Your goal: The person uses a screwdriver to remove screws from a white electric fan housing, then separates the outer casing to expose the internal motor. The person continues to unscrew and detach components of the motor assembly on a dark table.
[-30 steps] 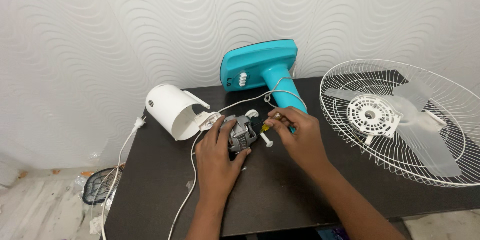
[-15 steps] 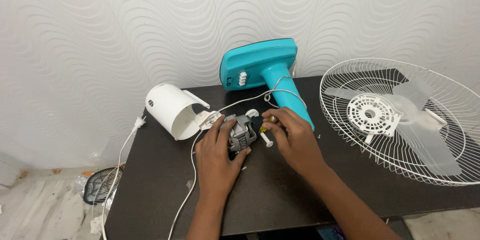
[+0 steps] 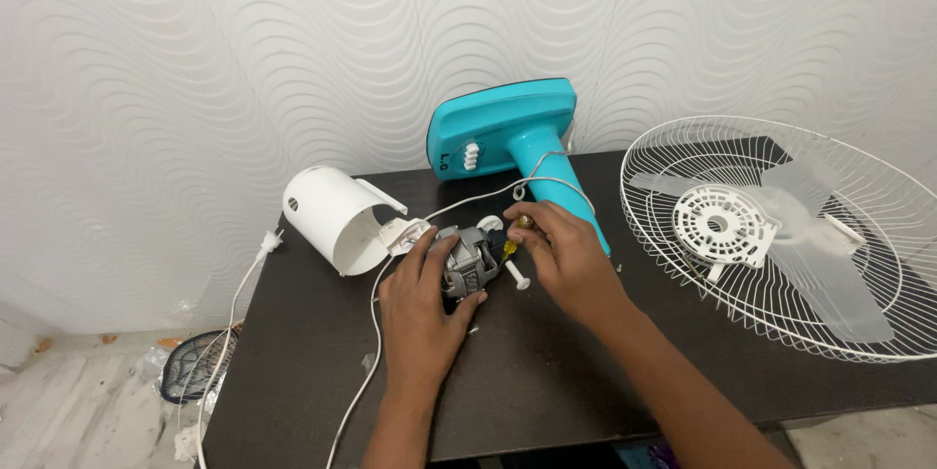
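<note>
Head view: left hand fingers still grip motor; right hand, pinching screwdriver, shifted slightly left.

White housing and teal stand flank the motor.

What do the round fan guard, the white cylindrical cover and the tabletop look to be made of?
Fan guard: thin white-coated wire, probably metal.
White cylindrical cover: smooth moulded plastic, slightly glossy.
Tabletop: dark matte board, likely laminate; the look leaves it open.

grey fan motor on its side on the dark table; yellow-handled screwdriver against it.
</note>
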